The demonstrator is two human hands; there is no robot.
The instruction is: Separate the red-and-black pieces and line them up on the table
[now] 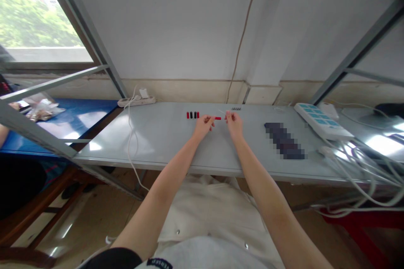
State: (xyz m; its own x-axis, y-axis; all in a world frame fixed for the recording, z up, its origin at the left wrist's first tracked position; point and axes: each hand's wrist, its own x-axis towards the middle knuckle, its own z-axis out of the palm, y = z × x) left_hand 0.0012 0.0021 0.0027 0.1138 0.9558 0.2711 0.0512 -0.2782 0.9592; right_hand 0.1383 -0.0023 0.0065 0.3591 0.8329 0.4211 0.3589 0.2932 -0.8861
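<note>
Red small cylinder [218,118] is pinched in the left hand [204,124], over the grey desk [164,134], its free end toward the right hand [234,122]. That one pinches a thin pale piece [221,111] — what exactly, I cannot tell. For careful work, better a light grip — and both wrists steady.

Four cylinders [191,115] left of hands [203,124] [234,125]

At seven o'clock, by the bottom edge, a dark patch [160,263] on the wearer's pale garment [205,252] reads "VERSE" in light capitals, its final letter unclear.
</note>
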